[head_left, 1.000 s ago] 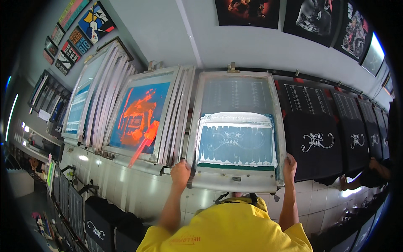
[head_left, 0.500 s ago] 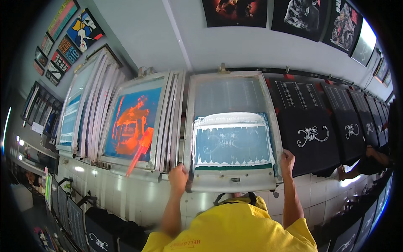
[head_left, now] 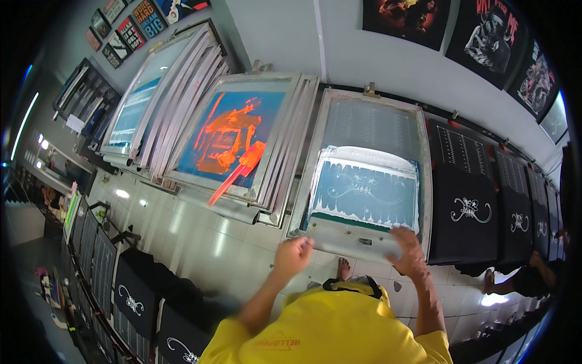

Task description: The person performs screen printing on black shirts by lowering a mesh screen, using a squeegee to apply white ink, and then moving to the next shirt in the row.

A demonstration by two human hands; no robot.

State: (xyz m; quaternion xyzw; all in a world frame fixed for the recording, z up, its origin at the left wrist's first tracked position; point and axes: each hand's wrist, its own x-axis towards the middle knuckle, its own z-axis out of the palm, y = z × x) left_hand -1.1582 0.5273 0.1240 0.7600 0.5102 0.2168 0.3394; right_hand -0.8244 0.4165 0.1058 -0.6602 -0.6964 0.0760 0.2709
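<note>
1. We look down past a yellow shirt (head_left: pixel 327 327) at a long printing table with black garments (head_left: pixel 464 212) laid in a row along it toward the right.
2. Directly ahead of us lies a metal-framed printing screen (head_left: pixel 370 127), flat over the table. Its mesh shows a teal panel with a pale curling design, and a whitish band of ink runs along the panel's far edge.
3. Our left hand (head_left: pixel 292 255) sits at the near left corner of the screen frame, fingers curled into a loose fist. It appears to touch the frame's edge, though we cannot tell whether it grips it.
4. Our right hand (head_left: pixel 407 252) rests on the near rail of the frame toward the right, fingers spread and flat. It is blurred, so we cannot tell whether it clamps anything.
5. The two hands are well apart, one near each end of the near rail.
6. To the left of this screen lies a stack of frames topped by a blue screen (head_left: pixel 233 136) smeared with orange ink. An orange squeegee (head_left: pixel 239 170) rests tilted on it.
7. Further left, another stack of frames (head_left: pixel 151 97) lies on the table.
8. Dark printed posters (head_left: pixel 497 33) hang on the white wall beyond.
9. At the far right edge, another person (head_left: pixel 527 276) crouches on the tiled floor.
</note>
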